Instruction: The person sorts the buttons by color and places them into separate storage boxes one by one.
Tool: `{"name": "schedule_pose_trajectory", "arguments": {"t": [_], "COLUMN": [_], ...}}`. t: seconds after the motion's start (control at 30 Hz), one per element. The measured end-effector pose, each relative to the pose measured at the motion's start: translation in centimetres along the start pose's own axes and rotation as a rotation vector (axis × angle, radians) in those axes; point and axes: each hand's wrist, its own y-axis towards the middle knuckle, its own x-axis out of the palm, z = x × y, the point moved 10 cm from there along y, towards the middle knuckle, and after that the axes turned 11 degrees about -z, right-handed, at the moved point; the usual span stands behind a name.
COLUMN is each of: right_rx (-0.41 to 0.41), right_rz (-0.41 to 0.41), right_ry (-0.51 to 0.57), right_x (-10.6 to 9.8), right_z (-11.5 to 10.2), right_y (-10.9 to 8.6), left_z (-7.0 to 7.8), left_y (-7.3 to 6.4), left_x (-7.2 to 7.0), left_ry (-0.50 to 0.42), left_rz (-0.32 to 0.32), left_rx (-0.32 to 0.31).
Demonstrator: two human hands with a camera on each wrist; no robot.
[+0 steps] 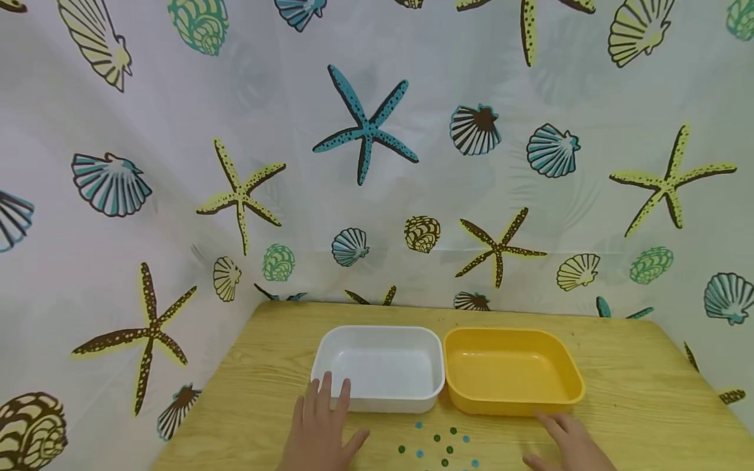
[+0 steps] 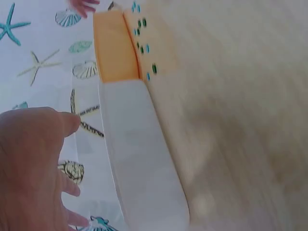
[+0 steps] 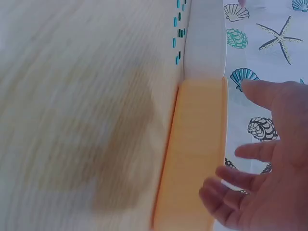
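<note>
My left hand (image 1: 321, 425) has its fingers spread and holds nothing; in the head view its fingertips overlap the near left rim of a white tray (image 1: 389, 405). On the other side my right hand (image 1: 568, 441), also holding nothing, is close to the near edge of a yellow tray (image 1: 512, 407). Its fingers are loosely bent in the right wrist view. Both trays stand side by side with nothing in them. Small round green pieces (image 1: 437, 438) and blue pieces (image 1: 466, 439) lie scattered on the table between the hands.
The light wooden table (image 1: 259, 379) carries both trays near its far side. A white cloth (image 1: 412, 190) printed with starfish and shells hangs behind the table and along its left and right sides.
</note>
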Motion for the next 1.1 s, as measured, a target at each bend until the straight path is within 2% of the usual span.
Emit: {"name": "schedule_pose_trajectory", "arguments": {"t": [0.07, 0.13, 0.27, 0.33, 0.53, 0.7, 0.8, 0.93, 1.1], "right_rx": [-0.046, -0.106, -0.252, -0.292, -0.345, -0.409, -0.427, -0.422, -0.454], "right_rz": [-0.096, -0.177, -0.281, -0.315, -0.385, -0.423, -0.444, -0.475, -0.517], "right_ry": [0.092, 0.176, 0.263, 0.287, 0.324, 0.316, 0.355, 0.382, 0.393], "right_x": [0.6, 1.3, 2.1, 2.4, 3.8, 8.0, 7.9, 5.9, 7.0], "right_z": [-0.4, -0.9, -2.4, -3.0, -3.7, -0.6, -1.8, -5.4, -5.6], "right_y": [0.7, 1.2, 1.6, 1.6, 2.4, 5.9, 5.7, 3.8, 4.6], "left_z": [-0.2, -0.6, -1.6, -2.1, -3.6, -5.0, -5.8, -6.3, -6.6], "left_y": [0.8, 1.6, 2.9, 3.3, 4.3, 4.8, 5.0, 5.0, 4.9], "left_x": [-0.8, -0.8, 0.7, 1.6, 3.4, 4.4, 5.1, 5.8, 6.2], "left_ry": [-0.021, -0.063, -0.141, -0.158, -0.214, -0.308, -0.351, -0.377, -0.406], "left_rz": [0.003, -0.043, -0.17, -0.214, -0.263, -0.307, -0.33, -0.355, -0.375], "left_rx": [0.033, 0.045, 0.042, 0.043, 0.035, -0.023, -0.051, -0.059, -0.071]}}
